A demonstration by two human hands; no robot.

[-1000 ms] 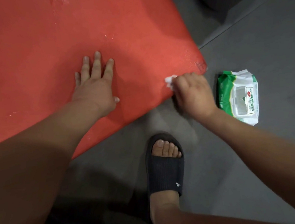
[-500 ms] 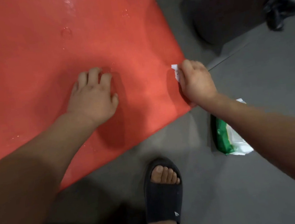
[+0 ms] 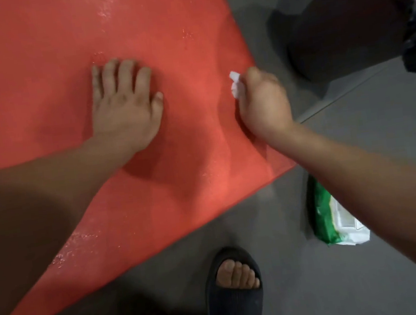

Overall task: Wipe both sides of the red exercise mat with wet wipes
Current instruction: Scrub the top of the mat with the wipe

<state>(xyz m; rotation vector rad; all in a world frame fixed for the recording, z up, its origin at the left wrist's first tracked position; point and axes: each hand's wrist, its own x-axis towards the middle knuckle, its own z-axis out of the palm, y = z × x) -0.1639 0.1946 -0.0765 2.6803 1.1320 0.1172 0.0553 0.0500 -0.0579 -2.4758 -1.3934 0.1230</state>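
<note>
Grey floor tiles (image 3: 355, 140) lie under the red exercise mat (image 3: 36, 73), which spreads flat beneath both hands and ends in a corner just below the right forearm. The left hand (image 3: 126, 107) lies palm down on the mat with its 4 fingers straight and slightly spread, grasping nothing and pinning the sheet in place. To its right, at the mat's right edge, the right hand (image 3: 262, 102) is clenched round a crumpled white wet wipe (image 3: 235, 84), a tuft of which pokes out on the side nearer the left hand. Damp, glistening patches (image 3: 104, 11) show beyond the left fingertips and beside the left forearm. A green-and-white wet wipes pack (image 3: 336, 220) sits on the floor under the right forearm, partly hidden by it. 1 foot in a black slide sandal (image 3: 233, 302) stands on the floor, nearer the person than either hand. A dark bin (image 3: 342, 25) stands beyond the right hand. The step in hand looks like wiping the upper face along its right border. Whether the underside has been cleaned cannot be told. The next move likely calls for drawing the wipe along that edge with steady pressure while the flat left hand stops the mat from sliding or buckling.
</note>
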